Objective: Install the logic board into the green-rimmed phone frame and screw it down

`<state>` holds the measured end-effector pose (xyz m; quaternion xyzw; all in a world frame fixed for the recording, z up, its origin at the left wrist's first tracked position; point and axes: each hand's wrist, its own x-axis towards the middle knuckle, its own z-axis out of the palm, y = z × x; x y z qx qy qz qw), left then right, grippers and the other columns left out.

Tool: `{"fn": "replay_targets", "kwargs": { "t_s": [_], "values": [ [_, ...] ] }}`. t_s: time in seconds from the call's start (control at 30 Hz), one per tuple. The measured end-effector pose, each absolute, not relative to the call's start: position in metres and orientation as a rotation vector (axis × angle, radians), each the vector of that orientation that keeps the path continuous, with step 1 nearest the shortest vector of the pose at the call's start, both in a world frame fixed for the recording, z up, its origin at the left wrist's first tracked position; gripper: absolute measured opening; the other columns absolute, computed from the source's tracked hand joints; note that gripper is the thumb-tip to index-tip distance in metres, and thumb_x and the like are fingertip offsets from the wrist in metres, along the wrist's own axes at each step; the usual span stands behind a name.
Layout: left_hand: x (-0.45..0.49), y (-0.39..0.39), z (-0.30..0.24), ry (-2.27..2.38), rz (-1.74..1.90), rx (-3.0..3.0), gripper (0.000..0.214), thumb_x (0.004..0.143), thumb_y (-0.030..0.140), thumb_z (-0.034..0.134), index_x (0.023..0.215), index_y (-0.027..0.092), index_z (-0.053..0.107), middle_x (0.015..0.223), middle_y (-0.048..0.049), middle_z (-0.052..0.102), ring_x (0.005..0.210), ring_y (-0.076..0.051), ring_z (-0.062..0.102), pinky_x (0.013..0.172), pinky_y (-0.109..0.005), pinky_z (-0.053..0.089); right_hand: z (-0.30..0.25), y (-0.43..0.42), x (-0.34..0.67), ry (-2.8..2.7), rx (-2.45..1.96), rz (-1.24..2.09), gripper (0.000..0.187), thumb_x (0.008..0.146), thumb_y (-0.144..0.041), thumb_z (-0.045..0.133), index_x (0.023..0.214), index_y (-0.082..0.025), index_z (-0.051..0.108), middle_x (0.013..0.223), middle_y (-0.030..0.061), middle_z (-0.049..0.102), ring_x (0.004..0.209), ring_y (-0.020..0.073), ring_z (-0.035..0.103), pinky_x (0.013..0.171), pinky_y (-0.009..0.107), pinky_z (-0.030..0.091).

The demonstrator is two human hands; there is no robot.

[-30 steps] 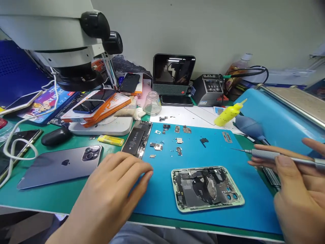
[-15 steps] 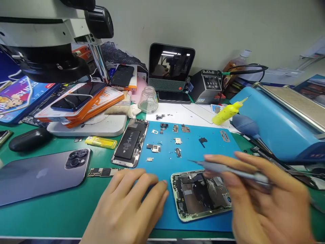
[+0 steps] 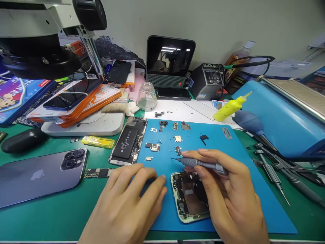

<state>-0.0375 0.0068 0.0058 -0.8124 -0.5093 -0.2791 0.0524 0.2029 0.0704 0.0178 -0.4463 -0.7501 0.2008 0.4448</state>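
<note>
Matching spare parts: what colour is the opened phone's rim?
Rim is pale green; clearest in head view.

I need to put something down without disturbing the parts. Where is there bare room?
Free: the green table between the purple phone, left hand and near edge; a smaller patch of blue mat between black bracket, silver plate and right hand. Crowded: the mat's far left, with small parts; the rear left, with boxes; right of the mat, with metal tools.

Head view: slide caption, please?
Right-hand fingers hold a gray tool by an opened phone shell, small parts on the blue mat.
</note>
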Motion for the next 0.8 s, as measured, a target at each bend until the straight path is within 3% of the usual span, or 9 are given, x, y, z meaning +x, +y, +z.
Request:
{"fn": "replay_targets", "kwargs": {
  "t_s": [0.23,0.4,0.7,0.8],
  "values": [
    [-0.045,0.009,0.016,-1.583,-0.867,-2.439,0.024,0.125,0.022,0.060,0.138,0.026,0.079,0.126,0.0002,0.083,0.121,-0.022,0.064,0.108,-0.038,0.044,0.019,0.066,0.205,-1.695,-1.081,0.584,0.035,0.122,-0.028,0.068,0.156,-0.037,0.068,0.134,-0.0002,0.090,0.111,0.0145,0.091,0.099,0.020,0.076],
    [-0.033,0.025,0.024,-1.581,-0.898,-2.349,0.018,0.126,0.027,0.062,0.132,0.023,0.079,0.118,-0.0003,0.085,0.106,-0.024,0.066,0.096,-0.041,0.047,0.024,0.058,0.198,-1.577,-1.057,0.696,0.033,0.121,-0.028,0.069,0.153,-0.035,0.072,0.125,0.0046,0.089,0.109,0.0206,0.090,0.092,0.030,0.079],
    [-0.022,0.037,0.019,-1.592,-0.887,-2.436,0.018,0.126,0.021,0.059,0.116,0.023,0.074,0.110,0.0009,0.082,0.098,-0.023,0.066,0.093,-0.041,0.048,0.030,0.049,0.189,-1.503,-1.091,0.773,0.029,0.124,-0.027,0.064,0.150,-0.038,0.072,0.123,0.0021,0.088,0.103,0.0153,0.086,0.095,0.027,0.074],
    [-0.023,0.037,0.018,-1.596,-0.877,-2.446,0.011,0.125,0.023,0.062,0.122,0.023,0.073,0.112,0.0009,0.083,0.100,-0.024,0.067,0.093,-0.041,0.047,0.027,0.051,0.193,-1.525,-1.082,0.779,0.030,0.124,-0.027,0.064,0.151,-0.039,0.071,0.125,0.0011,0.088,0.107,0.0154,0.087,0.097,0.027,0.074]
  ]
}}
